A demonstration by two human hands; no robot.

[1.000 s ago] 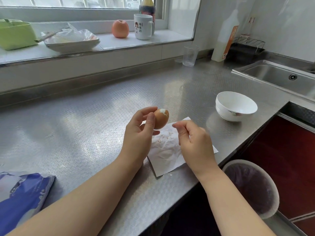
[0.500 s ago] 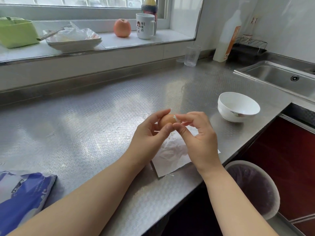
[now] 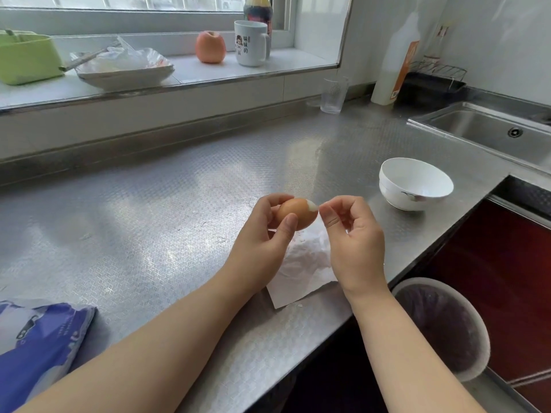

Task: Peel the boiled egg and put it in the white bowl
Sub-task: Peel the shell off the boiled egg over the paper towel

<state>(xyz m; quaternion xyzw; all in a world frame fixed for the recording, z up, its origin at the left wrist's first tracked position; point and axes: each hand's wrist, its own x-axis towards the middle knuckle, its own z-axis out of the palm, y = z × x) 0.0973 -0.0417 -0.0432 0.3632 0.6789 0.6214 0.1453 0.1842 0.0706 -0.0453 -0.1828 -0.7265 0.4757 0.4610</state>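
Left hand grips the egg, right hand pinching beside

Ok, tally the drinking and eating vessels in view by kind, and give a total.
Bowls: 1, the white bowl on the counter.
Mugs: 1, the mug on the sill.
Glasses: 1, the glass by the wall.
Plates: 1 stack, the plates on the sill; how many, I cannot tell.
Total: 4.
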